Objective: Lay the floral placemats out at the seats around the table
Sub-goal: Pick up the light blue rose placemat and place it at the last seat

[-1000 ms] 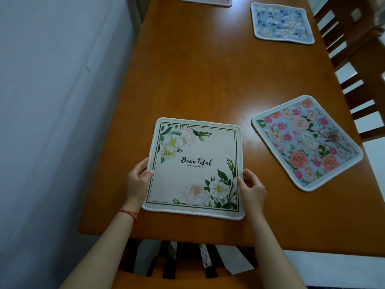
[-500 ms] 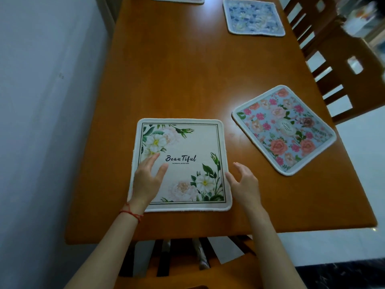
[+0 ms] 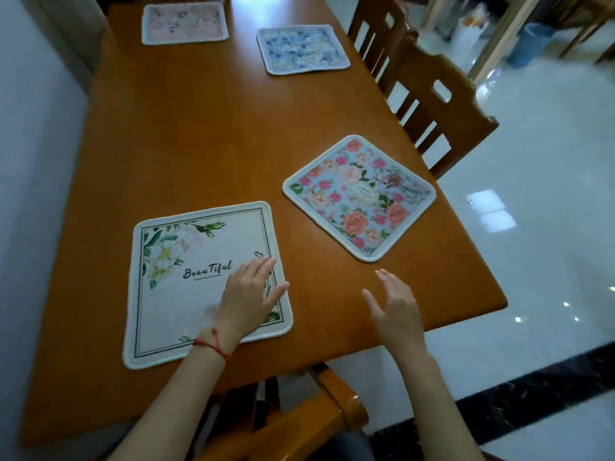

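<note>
Cream placemat (image 3: 199,284) lettered "Beautiful" lies flat at the near seat, left hand (image 3: 248,296) on it.

The left hand's fingers lie straight and spread on the mat's right part; the right hand (image 3: 396,311) hovers at 3 o'clock, fingers wide, holding nothing. A pink rose placemat (image 3: 359,197) sits at 1 o'clock, skewed; a blue placemat (image 3: 301,48) and a pale pink placemat (image 3: 184,23) lie toward 12 on the table (image 3: 199,128).

Two wooden slat-backed chairs (image 3: 429,104) stand at two o'clock beside the counter (image 3: 186,128). Another chair (image 3: 299,420) sits at six o'clock. A blue bin (image 3: 529,44) stands on the glossy white floor (image 3: 549,161) at one o'clock.
</note>
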### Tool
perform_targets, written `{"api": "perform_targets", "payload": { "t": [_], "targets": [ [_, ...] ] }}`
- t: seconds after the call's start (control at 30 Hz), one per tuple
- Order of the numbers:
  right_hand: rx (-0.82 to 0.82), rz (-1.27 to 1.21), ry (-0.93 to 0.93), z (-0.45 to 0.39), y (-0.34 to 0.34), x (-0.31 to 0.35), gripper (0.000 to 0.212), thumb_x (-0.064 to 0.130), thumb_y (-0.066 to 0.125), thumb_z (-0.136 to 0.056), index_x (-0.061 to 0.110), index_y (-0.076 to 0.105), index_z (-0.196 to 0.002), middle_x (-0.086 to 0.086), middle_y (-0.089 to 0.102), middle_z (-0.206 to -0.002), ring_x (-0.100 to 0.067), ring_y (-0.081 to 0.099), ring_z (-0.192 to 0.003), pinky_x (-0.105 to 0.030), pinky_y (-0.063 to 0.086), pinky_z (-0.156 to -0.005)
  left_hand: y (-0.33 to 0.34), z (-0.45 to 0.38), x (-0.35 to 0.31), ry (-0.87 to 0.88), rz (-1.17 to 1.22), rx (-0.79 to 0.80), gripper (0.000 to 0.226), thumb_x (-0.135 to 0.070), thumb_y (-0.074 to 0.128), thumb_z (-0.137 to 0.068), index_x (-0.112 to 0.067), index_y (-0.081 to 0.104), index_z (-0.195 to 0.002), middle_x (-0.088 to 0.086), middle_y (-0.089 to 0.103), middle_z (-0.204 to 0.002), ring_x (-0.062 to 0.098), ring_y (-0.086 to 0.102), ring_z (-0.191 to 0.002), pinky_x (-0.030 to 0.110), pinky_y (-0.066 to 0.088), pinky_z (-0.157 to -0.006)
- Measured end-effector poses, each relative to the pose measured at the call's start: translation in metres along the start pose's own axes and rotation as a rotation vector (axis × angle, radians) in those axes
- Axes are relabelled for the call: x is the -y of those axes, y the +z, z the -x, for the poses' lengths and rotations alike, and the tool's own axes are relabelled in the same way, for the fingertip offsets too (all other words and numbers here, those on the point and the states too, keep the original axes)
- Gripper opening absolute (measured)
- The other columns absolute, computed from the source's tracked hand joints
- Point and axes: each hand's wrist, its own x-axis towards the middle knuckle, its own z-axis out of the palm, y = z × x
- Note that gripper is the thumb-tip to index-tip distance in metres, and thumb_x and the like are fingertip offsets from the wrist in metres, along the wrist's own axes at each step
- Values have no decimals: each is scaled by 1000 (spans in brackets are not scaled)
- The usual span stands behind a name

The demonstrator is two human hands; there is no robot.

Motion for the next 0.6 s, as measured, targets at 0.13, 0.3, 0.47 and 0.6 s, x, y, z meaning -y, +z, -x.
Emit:
{"api": "perform_targets", "payload": {
  "t": [0.13, 0.3, 0.47, 0.6],
  "targets": [
    [-75, 14, 51, 15, -25, -44, 48, 30, 56, -89, 9, 47, -131, -10, 50, -136, -23, 44, -127, -36, 36, -105, 24, -13, -53, 101, -63, 50, 81, -66, 18, -83, -7, 49, -130, 14, 55, -131, 29, 48, -125, 42, 34, -105],
    [-150, 23, 134, 37, -55, -102, 48, 29, 58, -88, 8, 49, -130, -11, 51, -134, -24, 46, -125, -35, 35, -104, 55, -26, -116, 219, -128, 92, 75, -60, 21, -82, -10, 48, -132, 11, 52, -135, 28, 43, -129, 41, 31, -107],
    [-211, 7, 242, 61, -83, -160, 46, 24, 58, -88, 6, 49, -129, -11, 53, -132, -24, 45, -125, -35, 33, -105, 83, -32, -175, 324, -134, 132, 68, -57, 30, -84, -14, 43, -136, 7, 46, -141, 25, 35, -134, 38, 27, -110],
    [-255, 6, 316, 78, -98, -190, 45, 22, 59, -87, 4, 50, -127, -13, 54, -130, -25, 46, -124, -36, 34, -105, 101, -36, -210, 404, -160, 155, 65, -54, 31, -85, -12, 45, -134, 9, 48, -139, 26, 39, -132, 39, 29, -109]
  ]
}}
